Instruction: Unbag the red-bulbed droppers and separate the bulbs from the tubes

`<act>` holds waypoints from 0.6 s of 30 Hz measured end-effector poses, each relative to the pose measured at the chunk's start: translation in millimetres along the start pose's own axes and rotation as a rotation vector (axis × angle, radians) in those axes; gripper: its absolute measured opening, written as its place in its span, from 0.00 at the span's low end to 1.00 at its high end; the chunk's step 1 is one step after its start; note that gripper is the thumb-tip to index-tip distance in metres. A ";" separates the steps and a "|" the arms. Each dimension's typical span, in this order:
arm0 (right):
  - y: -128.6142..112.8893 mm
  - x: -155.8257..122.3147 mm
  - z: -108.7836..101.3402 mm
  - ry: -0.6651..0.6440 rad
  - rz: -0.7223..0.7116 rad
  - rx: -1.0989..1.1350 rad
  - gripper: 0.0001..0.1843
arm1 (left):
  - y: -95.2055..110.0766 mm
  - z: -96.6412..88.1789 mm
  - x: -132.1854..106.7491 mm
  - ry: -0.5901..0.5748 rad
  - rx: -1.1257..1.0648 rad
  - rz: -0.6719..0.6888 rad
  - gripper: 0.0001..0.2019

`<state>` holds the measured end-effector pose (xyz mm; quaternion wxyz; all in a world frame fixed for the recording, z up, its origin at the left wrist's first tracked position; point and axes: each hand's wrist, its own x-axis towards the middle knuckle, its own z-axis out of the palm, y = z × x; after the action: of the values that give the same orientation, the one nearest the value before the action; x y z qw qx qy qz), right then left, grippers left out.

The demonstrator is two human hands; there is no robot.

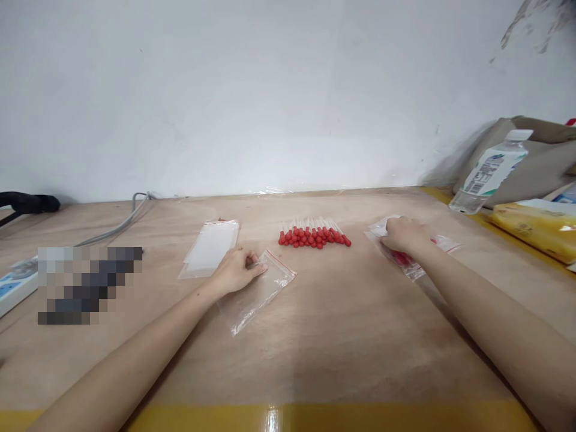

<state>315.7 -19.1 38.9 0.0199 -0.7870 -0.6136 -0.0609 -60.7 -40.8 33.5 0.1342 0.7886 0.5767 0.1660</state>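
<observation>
My left hand (238, 269) pinches the edge of a clear zip bag (265, 294), which lies slanted on the table with nothing visible inside. Just behind that hand is a stack of flat zip bags (212, 240). Red-headed white sticks (315, 236), like cotton swabs, lie in a row at the middle, heads toward me. Over on the right, my right hand (407, 234) is closed on a small pile of clear zip bags (411, 270) with red pieces showing inside. Its fingertips are partly hidden, and how many bags it grips I cannot tell.
A water bottle (490, 171) leans against a grey-beige bag (544, 162) at the right, behind a yellow packet (535, 228). At left are a grey cable (121, 225), a power strip (20, 288), a black object (33, 204) and a blurred-out patch (90, 288).
</observation>
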 end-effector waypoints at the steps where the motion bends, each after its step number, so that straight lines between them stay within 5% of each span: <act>1: -0.4 -0.3 0.2 -0.028 0.022 -0.031 0.18 | 0.7 0.5 0.0 -0.007 -0.016 0.010 0.15; 6: -3.7 -4.1 -2.3 -0.054 0.053 -0.099 0.20 | -9.7 -15.2 9.3 0.128 -0.179 -0.021 0.12; 11: -2.9 -5.5 -6.0 -0.094 0.011 -0.082 0.15 | -51.0 -52.3 26.7 0.372 -0.284 -0.275 0.17; 14: -3.5 -6.4 -16.1 0.016 -0.028 -0.086 0.14 | -73.0 -61.8 28.0 0.404 -0.170 -0.401 0.19; 18: -17.1 -22.3 -40.1 0.203 -0.088 -0.046 0.13 | -80.0 -57.8 21.0 0.417 -0.043 -0.388 0.23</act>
<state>291.0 -40.6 75.3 0.0613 -0.7494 -0.6407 -0.1551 -148.1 4.3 56.0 0.0588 0.6093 0.7284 0.3079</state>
